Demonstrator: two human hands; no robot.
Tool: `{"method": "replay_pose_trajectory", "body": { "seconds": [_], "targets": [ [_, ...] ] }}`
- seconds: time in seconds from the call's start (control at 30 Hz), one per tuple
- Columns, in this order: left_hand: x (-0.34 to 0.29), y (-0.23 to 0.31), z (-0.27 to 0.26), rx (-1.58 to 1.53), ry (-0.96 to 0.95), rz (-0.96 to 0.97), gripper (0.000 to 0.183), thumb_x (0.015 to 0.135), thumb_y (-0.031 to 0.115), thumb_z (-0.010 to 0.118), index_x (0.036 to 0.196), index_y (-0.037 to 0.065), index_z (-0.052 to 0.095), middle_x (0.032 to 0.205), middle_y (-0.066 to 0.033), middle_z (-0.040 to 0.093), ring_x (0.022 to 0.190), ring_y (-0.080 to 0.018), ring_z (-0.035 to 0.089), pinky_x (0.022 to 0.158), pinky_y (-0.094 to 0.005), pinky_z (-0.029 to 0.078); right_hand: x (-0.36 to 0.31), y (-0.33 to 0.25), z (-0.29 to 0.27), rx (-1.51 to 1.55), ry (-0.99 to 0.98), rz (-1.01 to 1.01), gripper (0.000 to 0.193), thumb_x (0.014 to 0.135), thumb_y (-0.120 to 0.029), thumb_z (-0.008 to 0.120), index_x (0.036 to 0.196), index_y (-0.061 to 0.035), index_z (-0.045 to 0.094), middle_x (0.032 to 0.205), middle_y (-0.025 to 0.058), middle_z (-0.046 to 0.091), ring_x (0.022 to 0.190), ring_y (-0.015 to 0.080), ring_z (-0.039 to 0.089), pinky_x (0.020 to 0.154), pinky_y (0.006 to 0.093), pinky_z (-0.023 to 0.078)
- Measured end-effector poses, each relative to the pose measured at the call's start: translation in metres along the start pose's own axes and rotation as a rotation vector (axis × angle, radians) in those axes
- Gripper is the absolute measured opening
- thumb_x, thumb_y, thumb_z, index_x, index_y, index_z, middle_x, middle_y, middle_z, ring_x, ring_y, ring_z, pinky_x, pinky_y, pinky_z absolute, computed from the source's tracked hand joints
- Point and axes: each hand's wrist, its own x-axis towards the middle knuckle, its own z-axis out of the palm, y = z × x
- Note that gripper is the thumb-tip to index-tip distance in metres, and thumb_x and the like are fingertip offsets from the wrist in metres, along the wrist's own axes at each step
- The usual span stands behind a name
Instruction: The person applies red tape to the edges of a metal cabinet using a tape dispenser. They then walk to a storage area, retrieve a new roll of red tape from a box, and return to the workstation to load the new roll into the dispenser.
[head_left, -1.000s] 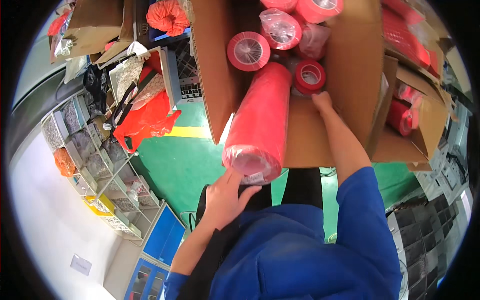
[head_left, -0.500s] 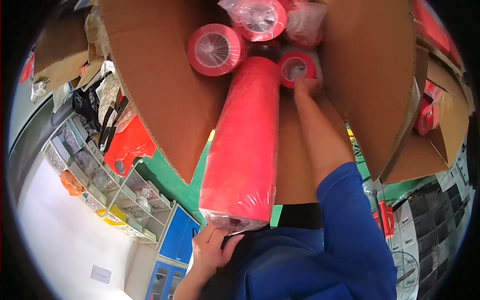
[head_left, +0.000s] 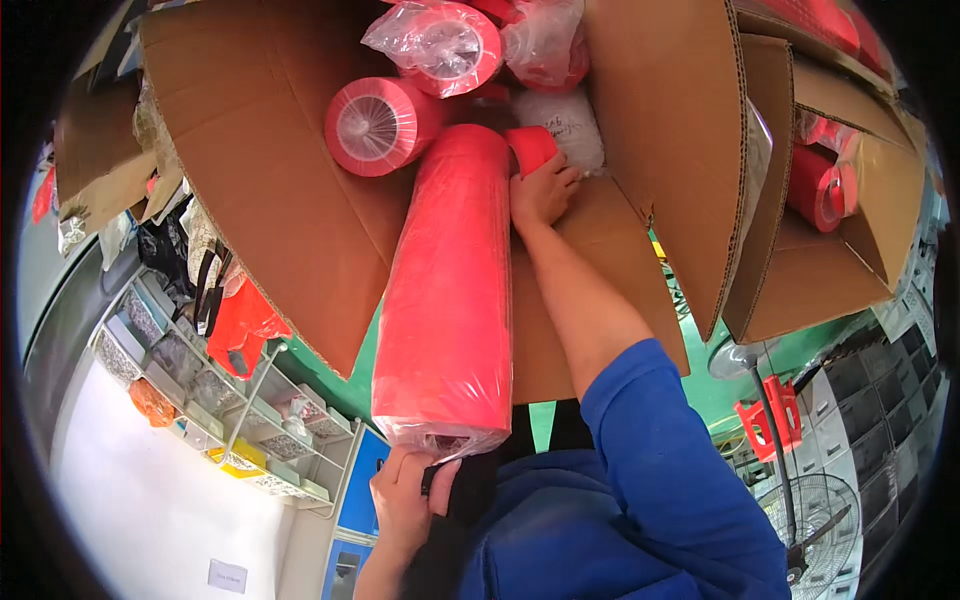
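Observation:
A long red roll point(head_left: 445, 300) in clear plastic wrap stretches from the open cardboard box toward me. My left hand point(head_left: 405, 500) is closed on the wrapped near end of it, thumb and fingers pinching the edge. Beside the roll's far end, my right hand point(head_left: 545, 192) is closed on a small red roll point(head_left: 533, 148), whose far part is hidden behind the long roll. To its right lies a white, plastic-wrapped bundle point(head_left: 565, 125) with handwriting on it. Farther in are a wrapped red roll with a pale core point(head_left: 370, 128) and another bagged red roll point(head_left: 450, 50).
Tall cardboard flaps point(head_left: 270, 180) rise on both sides of the box. At the right stands a second box point(head_left: 830, 290) with red rolls, and below it a red stool point(head_left: 770, 415) and a fan point(head_left: 815, 530). Shelves with bins point(head_left: 215, 380) are at the left.
My right hand has shifted against the long roll and turned the small red roll, so its open end no longer faces me. The view has swung, moving the boxes leftward.

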Motion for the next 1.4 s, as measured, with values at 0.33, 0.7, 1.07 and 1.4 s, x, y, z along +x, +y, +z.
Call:
{"method": "replay_pose_trajectory", "body": {
  "seconds": [0.33,0.7,1.07,1.4],
  "targets": [
    [0.007,0.004,-0.002,0.04,0.017,0.079,0.018,0.072,0.009,0.071,0.081,0.002,0.056,0.08,-0.0134,0.058,0.066,-0.0323,0.059,0.057,-0.0354,0.048,0.021,0.025,0.026,0.268,-0.036,0.217,0.078,0.068,-0.028,0.073,0.125,0.0051,0.031,0.12,0.027,0.039,0.113,0.0411,0.04,0.094,0.0449,0.04],
    [0.008,-0.005,0.002,-0.023,0.133,0.226,0.013,0.077,0.014,0.064,0.079,0.004,0.055,0.079,-0.0101,0.054,0.069,-0.0297,0.057,0.056,-0.038,0.047,-0.083,0.011,-0.164,0.922,-0.425,-0.602,0.049,0.075,-0.021,0.064,0.117,-0.0006,0.048,0.113,0.0158,0.053,0.11,0.0309,0.049,0.093,0.0389,0.04],
    [0.004,-0.007,0.017,0.037,0.198,0.384,0.016,0.075,0.01,0.064,0.077,0.005,0.049,0.077,-0.0093,0.05,0.066,-0.0301,0.056,0.054,-0.0387,0.045,-0.176,0.001,-0.216,0.024,-0.209,-1.122,0.053,0.065,-0.003,0.062,0.117,-0.0092,0.053,0.11,0.0137,0.05,0.098,0.0337,0.051,0.084,0.0428,0.044],
    [0.012,0.006,0.024,-0.065,0.199,0.428,0.014,0.077,0.006,0.061,0.089,0.003,0.054,0.081,-0.0139,0.054,0.073,-0.0354,0.055,0.058,-0.0398,0.043,-0.13,-0.012,-0.222,0.04,-0.413,-1.078,0.053,0.062,-0.003,0.062,0.112,-0.0189,0.06,0.106,0.0139,0.054,0.09,0.0343,0.059,0.078,0.0408,0.049]
  ]
}}
